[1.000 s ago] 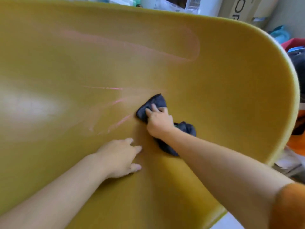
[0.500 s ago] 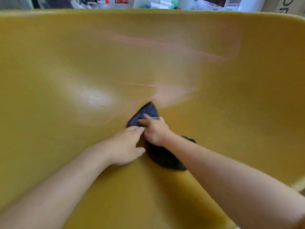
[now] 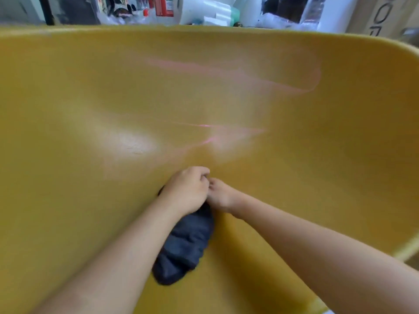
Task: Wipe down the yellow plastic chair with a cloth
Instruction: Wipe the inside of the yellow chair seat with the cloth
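The yellow plastic chair [image 3: 90, 98] fills almost the whole head view, its curved shell facing me with faint pink streaks across the upper middle. A dark blue-grey cloth [image 3: 186, 245] lies bunched on the shell just below my hands. My left hand [image 3: 184, 191] is closed over the cloth's upper end, fingers curled. My right hand [image 3: 221, 197] touches it from the right, fingertips pinched at the same spot; the cloth's top edge is hidden beneath both hands.
Beyond the chair's top rim are cluttered white plastic containers [image 3: 204, 10] and bags. A cardboard box [image 3: 381, 17] stands at the upper right. The chair's right edge [image 3: 408, 248] curves down at the lower right.
The cloth has been drawn down the shell toward me. My left hand has moved from beside the cloth onto it and closed. Both hands now meet at its top.
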A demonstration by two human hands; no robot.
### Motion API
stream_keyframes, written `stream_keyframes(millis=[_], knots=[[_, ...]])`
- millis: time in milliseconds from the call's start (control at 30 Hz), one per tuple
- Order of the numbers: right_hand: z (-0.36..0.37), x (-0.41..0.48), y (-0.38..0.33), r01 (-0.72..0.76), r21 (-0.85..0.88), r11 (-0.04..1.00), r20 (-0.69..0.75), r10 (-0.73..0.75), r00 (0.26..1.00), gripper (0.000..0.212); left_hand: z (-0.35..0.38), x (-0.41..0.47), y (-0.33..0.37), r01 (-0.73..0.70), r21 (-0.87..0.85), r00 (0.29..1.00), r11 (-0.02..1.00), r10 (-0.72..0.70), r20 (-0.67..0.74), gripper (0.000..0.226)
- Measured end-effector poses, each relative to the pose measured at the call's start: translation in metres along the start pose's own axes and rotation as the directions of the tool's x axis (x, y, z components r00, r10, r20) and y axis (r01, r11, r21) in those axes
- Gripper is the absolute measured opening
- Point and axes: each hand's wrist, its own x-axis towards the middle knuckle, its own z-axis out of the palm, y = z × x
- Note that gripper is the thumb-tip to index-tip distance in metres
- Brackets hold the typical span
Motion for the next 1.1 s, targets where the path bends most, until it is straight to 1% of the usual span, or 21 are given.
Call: stream_keyframes(millis=[33, 67, 100, 167, 200, 267, 300, 400, 467, 500, 567, 633, 667, 733, 767, 833, 900, 933, 967, 1033, 1100], knots=[[-0.004, -0.008, 0.002, -0.015, 0.202, 0.979, 0.059, 0.003, 0.998, 0.023, 0.010, 0.001, 0.005, 0.016, 0.003, 0.998, 1.000, -0.016, 0.057, 0.030], [-0.014, -0.012, 0.012, -0.005, 0.290, 0.957, 0.035, -0.005, 0.999, 0.022, 0.019, 0.002, 0.005, 0.036, 0.040, 0.992, 0.999, -0.040, 0.123, 0.031], [-0.026, -0.014, 0.024, 0.028, 0.234, 0.972, -0.057, -0.015, 0.998, 0.023, 0.026, 0.002, 0.003, 0.043, 0.133, 0.981, 0.990, -0.067, 0.183, 0.037], [-0.051, -0.009, 0.059, 0.011, -0.101, 0.995, -0.321, -0.043, 0.946, 0.035, 0.041, -0.001, -0.006, 0.047, 0.406, 0.968, 0.913, -0.142, 0.206, 0.057], [-0.058, -0.007, 0.075, -0.057, -0.280, 0.958, -0.400, -0.062, 0.915, 0.040, 0.047, -0.004, -0.011, 0.045, 0.527, 0.974, 0.849, -0.156, 0.167, 0.060], [-0.060, -0.003, 0.099, -0.125, -0.556, 0.821, -0.374, -0.113, 0.921, 0.046, 0.048, -0.002, -0.025, 0.007, 0.639, 0.986, 0.770, -0.113, 0.126, 0.056], [-0.056, -0.002, 0.106, -0.116, -0.628, 0.770, -0.329, -0.127, 0.936, 0.047, 0.041, 0.004, -0.033, -0.008, 0.662, 0.990, 0.750, -0.088, 0.111, 0.054], [-0.049, -0.001, 0.112, -0.091, -0.678, 0.729, -0.278, -0.139, 0.951, 0.050, -0.004, 0.035, -0.072, 0.128, 0.732, 0.986, 0.669, -0.165, -0.022, 0.053], [-0.052, -0.002, 0.115, -0.096, -0.677, 0.729, -0.288, -0.142, 0.947, 0.051, -0.019, 0.045, -0.085, 0.227, 0.744, 0.968, 0.628, -0.226, -0.104, 0.053], [-0.052, -0.002, 0.116, -0.096, -0.673, 0.733, -0.295, -0.147, 0.944, 0.051, -0.015, 0.045, -0.083, 0.218, 0.740, 0.971, 0.636, -0.221, -0.096, 0.054], [-0.050, 0.000, 0.115, -0.098, -0.653, 0.751, -0.307, -0.144, 0.941, 0.051, 0.009, 0.033, -0.062, 0.057, 0.709, 0.988, 0.703, -0.140, 0.060, 0.054], [-0.045, 0.003, 0.106, -0.061, -0.630, 0.774, -0.297, -0.168, 0.940, 0.048, 0.039, 0.004, -0.034, -0.205, 0.610, 0.951, 0.766, 0.009, 0.308, 0.052], [-0.040, 0.004, 0.101, -0.022, -0.628, 0.778, -0.269, -0.191, 0.944, 0.047, 0.045, -0.011, -0.026, -0.304, 0.561, 0.917, 0.770, 0.075, 0.393, 0.051], [-0.031, 0.005, 0.097, 0.046, -0.638, 0.769, -0.200, -0.224, 0.954, 0.046, 0.027, -0.019, -0.039, -0.376, 0.603, 0.900, 0.704, 0.123, 0.417, 0.049], [-0.030, 0.004, 0.097, 0.061, -0.647, 0.760, -0.179, -0.229, 0.957, 0.047, 0.008, -0.014, -0.057, -0.307, 0.690, 0.932, 0.655, 0.060, 0.358, 0.049], [-0.030, 0.003, 0.097, 0.052, -0.670, 0.741, -0.177, -0.227, 0.958, 0.046, -0.051, -0.003, -0.097, 0.039, 0.838, 0.987, 0.544, -0.153, 0.053, 0.049], [-0.030, 0.000, 0.089, 0.025, -0.650, 0.759, -0.220, -0.220, 0.950, 0.043, -0.089, 0.005, -0.118, 0.311, 0.840, 0.941, 0.444, -0.269, -0.207, 0.051], [-0.025, 0.001, 0.082, 0.039, -0.590, 0.806, -0.244, -0.224, 0.944, 0.040, -0.086, 0.005, -0.115, 0.341, 0.814, 0.930, 0.469, -0.292, -0.221, 0.053], [-0.018, 0.003, 0.072, 0.085, -0.489, 0.868, -0.264, -0.240, 0.934, 0.039, -0.070, 0.005, -0.105, 0.297, 0.789, 0.944, 0.538, -0.289, -0.159, 0.053], [0.002, 0.005, 0.049, 0.233, -0.239, 0.943, -0.266, -0.294, 0.918, 0.041, -0.012, -0.007, -0.067, 0.049, 0.708, 0.978, 0.704, -0.176, 0.107, 0.053], [0.020, 0.005, 0.037, 0.325, -0.115, 0.939, -0.267, -0.344, 0.900, 0.045, 0.030, -0.035, -0.042, -0.203, 0.636, 0.946, 0.744, -0.018, 0.323, 0.052]])
